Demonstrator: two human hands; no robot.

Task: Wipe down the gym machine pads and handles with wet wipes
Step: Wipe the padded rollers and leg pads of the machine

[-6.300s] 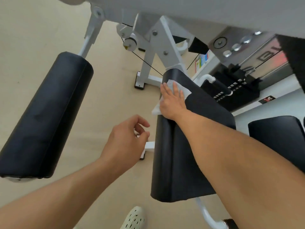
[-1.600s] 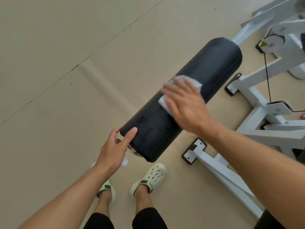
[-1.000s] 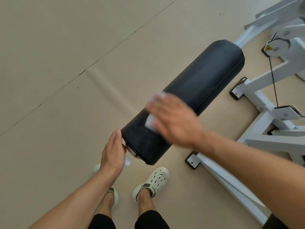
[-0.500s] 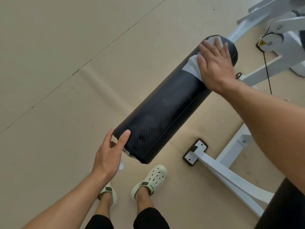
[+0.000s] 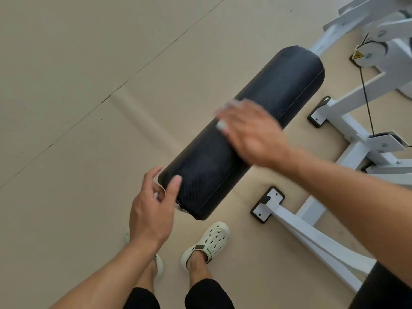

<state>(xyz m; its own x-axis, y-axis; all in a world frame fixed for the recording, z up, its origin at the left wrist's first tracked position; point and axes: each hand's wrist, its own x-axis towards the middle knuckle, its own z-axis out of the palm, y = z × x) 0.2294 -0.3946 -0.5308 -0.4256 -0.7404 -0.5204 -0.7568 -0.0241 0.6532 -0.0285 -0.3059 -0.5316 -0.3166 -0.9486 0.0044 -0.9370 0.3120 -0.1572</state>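
Black carbon-weave vinyl covers the roller pad point(image 5: 240, 134), its long axis running from beside your left hand point(image 5: 153, 210) up-right to the white frame point(image 5: 334, 121). Your right hand point(image 5: 252, 132) presses the wet wipe point(image 5: 221, 125) flat on it, fingers straight; your left hand's grip, loosely apart, steadies the near end.

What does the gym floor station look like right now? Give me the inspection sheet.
Surface: beige floor, a seam line running across it.
Job's things: black roller pad on the white machine frame; wet wipe mostly hidden under the right hand.
Clutter: nothing seen.
Grippers: right hand flat on the wipe, blurred; left hand at the pad's near end, thumb on it.
Cables: black cable down from a pulley.
Surroundings: pale clogs below.
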